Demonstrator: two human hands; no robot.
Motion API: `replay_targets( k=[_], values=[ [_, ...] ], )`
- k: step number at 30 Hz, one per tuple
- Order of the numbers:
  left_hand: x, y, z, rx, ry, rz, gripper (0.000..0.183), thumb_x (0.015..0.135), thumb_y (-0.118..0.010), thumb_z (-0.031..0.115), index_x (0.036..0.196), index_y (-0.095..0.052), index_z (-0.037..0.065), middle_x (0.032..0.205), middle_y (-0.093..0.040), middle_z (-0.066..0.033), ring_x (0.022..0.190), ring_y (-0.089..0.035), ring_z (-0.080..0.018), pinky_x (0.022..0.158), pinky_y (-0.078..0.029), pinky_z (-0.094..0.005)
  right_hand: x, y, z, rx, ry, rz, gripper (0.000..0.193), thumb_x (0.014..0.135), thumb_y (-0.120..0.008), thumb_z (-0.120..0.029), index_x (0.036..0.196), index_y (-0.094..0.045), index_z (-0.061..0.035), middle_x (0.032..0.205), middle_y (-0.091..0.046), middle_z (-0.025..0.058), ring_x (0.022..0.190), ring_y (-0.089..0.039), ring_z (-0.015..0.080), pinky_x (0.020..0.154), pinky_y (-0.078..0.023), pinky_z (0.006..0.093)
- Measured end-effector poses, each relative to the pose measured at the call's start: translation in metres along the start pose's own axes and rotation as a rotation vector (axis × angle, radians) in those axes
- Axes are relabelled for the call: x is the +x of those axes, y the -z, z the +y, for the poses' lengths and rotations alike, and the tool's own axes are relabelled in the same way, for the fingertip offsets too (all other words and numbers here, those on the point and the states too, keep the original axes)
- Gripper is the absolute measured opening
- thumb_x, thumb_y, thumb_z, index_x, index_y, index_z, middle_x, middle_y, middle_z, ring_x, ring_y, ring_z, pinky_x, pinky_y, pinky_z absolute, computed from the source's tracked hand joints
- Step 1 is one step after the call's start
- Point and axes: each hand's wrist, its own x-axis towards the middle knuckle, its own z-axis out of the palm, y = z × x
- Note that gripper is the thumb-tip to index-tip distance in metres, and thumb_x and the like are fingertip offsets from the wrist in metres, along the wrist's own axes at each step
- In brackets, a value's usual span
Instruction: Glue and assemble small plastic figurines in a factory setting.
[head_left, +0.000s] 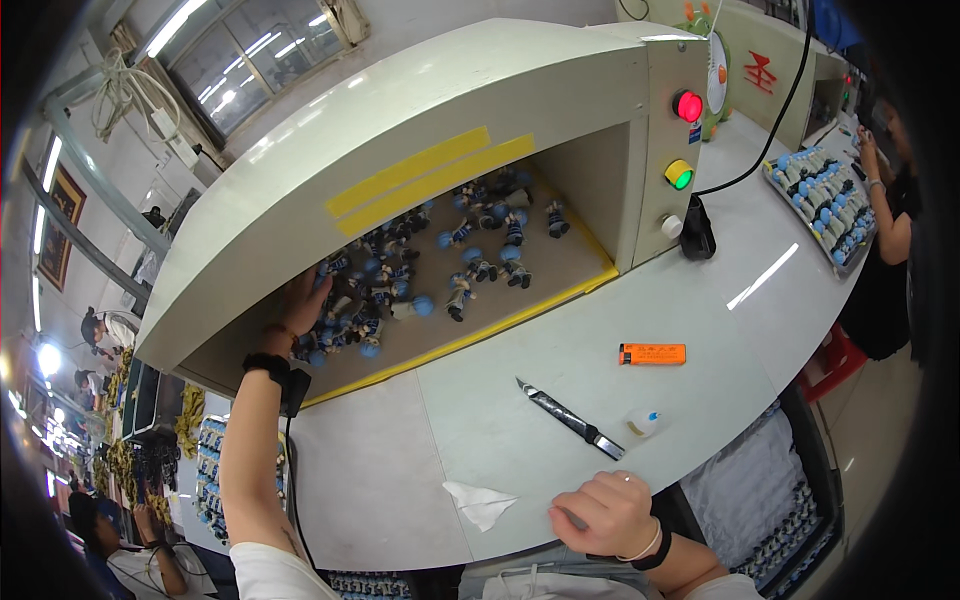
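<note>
My left hand point(305, 303) reaches into a cream-coloured box-shaped cabinet point(640, 150), its fingers stretched out against the left side of a heap of small figurines point(378, 290). These have blue round heads and blue and grey bodies, and lie loosely on the cabinet floor. Part of the hand is hidden among them. Near the table's front edge, my right hand point(608, 515) is curled into a fist; nothing shows in it. Closest to it are a black-handled craft knife point(570, 415), a small clear bottle with a blue tip point(643, 424) and a crumpled white tissue point(480, 503).
An orange box-shaped item point(652, 354) lies on the grey-white table point(735, 310). Red and green lamps sit on the cabinet's right post. A tray of figurines point(822, 205) stands at far right beside another person. Below is a dark crate point(755, 490); a black cable point(290, 490) hangs left.
</note>
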Motion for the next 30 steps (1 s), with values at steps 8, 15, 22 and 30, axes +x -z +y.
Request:
replay_targets(
  k=[8,15,22,30],
  values=[
    [-0.014,-0.015,0.005,0.269,-0.012,-0.192,0.061,0.086,-0.038,0.048,0.133,-0.031,0.009,0.14,-0.022,-0.0166,0.129,-0.021,-0.0348,0.105,-0.017,-0.043,-0.001,-0.004,-0.005,-0.001,0.006,-0.008,0.007,0.057,-0.066,-0.014,0.057,-0.059,-0.014,0.048,-0.043,-0.0024,0.042,-0.044,0.0141,0.04,-0.03,0.0251],
    [-0.002,-0.025,0.052,-0.204,-0.179,-0.119,0.058,0.089,-0.042,0.039,0.135,-0.028,0.006,0.14,-0.024,-0.0174,0.13,-0.021,-0.0304,0.105,-0.018,-0.0377,-0.009,-0.001,0.001,-0.052,-0.031,0.006,0.008,0.062,-0.065,-0.015,0.061,-0.057,-0.0137,0.05,-0.043,-0.0018,0.045,-0.044,0.0142,0.041,-0.032,0.0251],
    [-0.021,-0.092,0.165,-0.564,-0.427,-0.52,0.057,0.089,-0.043,0.035,0.134,-0.028,0.004,0.137,-0.03,-0.0127,0.127,-0.026,-0.0235,0.103,-0.021,-0.0362,-0.014,-0.025,0.016,0.214,0.243,0.221,0.02,0.075,-0.058,-0.019,0.063,-0.047,-0.0083,0.058,-0.037,0.0013,0.053,-0.042,0.0167,0.045,-0.034,0.0292],
    [-0.065,-0.017,0.202,-0.056,-0.686,-0.349,0.062,0.087,-0.038,0.047,0.131,-0.031,0.004,0.133,-0.035,-0.0141,0.123,-0.032,-0.0287,0.1,-0.022,-0.0456,-0.177,0.093,0.085,-0.317,-0.353,0.653,0.023,0.065,-0.062,-0.015,0.087,-0.058,-0.0088,0.081,-0.055,0.0077,0.078,-0.053,0.0271,0.066,-0.041,0.0383]
  ],
)
